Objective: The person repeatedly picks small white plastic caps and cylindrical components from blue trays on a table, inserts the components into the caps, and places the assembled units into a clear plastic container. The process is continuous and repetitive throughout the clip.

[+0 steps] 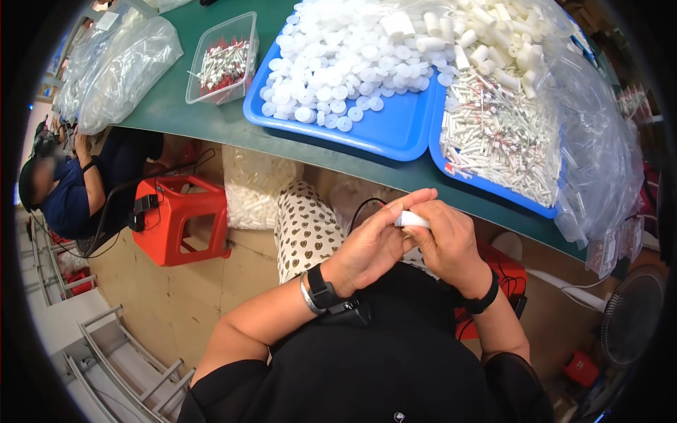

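My right hand [446,236] is closed round a short white plastic cylinder [412,220] in front of my body, just below the table edge. The cylinder's rounded end shows between my two hands; the rest is hidden by the right fingers. My left hand [368,248] has its fingers stretched out, its palm turned toward the cylinder and the right fingertips. Beyond my hands, a blue tray [388,141] bears a heap of translucent white discs [331,74]. Next to it, a second blue tray [486,189] bears small white pins with red parts [493,134] and thicker white cylinders [486,53].
A clear box [224,63] of red-and-white pins stands on the green table [166,116]. Plastic bags [127,70] lie at the far left, another [599,134] at the right. A red stool [180,215], a seated person [74,180] and a fan [633,314] are around me.
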Demonstrator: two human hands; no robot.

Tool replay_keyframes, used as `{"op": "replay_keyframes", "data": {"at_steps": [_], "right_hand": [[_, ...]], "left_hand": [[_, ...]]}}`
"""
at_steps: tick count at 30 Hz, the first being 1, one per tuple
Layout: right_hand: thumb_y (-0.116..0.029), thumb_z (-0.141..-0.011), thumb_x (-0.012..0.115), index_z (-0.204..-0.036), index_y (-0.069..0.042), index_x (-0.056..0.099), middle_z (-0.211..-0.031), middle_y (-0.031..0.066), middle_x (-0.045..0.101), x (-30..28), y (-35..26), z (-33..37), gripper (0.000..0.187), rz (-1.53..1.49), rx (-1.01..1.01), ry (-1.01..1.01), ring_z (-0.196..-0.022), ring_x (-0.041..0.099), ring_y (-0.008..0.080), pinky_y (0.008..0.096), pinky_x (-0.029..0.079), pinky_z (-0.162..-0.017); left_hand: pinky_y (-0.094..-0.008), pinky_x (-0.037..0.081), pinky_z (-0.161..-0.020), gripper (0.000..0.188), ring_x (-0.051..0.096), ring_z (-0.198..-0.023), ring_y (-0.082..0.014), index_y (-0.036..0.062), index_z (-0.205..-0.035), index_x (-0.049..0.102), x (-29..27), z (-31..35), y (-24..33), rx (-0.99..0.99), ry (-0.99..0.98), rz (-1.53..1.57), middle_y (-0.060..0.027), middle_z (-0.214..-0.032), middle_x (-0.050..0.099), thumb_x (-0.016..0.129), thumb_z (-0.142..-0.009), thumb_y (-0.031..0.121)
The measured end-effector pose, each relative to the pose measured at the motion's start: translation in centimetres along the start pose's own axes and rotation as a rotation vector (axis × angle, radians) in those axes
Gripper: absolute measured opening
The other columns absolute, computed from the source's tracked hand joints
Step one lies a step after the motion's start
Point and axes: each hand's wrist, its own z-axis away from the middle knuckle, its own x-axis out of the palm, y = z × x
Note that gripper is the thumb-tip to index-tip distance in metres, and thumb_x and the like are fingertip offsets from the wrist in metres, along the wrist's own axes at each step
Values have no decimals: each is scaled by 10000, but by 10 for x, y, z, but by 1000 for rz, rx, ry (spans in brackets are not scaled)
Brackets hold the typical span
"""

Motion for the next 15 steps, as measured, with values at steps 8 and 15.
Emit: {"op": "replay_keyframes", "data": {"at_steps": [8, 15], "right_hand": [[-65, -830, 691, -1096, 14, 552, -901, 164, 636, 24, -11, 9, 310, 66, 133, 40, -757, 654, 342, 403, 525, -616], [-51, -842, 674, -1136, 24, 532, -938, 157, 639, 15, -11, 8, 335, 70, 70, -12, -752, 664, 337, 396, 532, -610]], "left_hand": [[-402, 335, -1148, 459, 381, -1390, -220, 108, -1446, 401, -3, 0, -10, 34, 97, 115, -61, -1519, 381, 355, -1071, 368], [-408, 327, -1151, 480, 390, -1383, -227, 124, -1441, 404, -2, 6, -3, 8, 99, 1, -61, -1533, 369, 338, -1068, 418]]}}
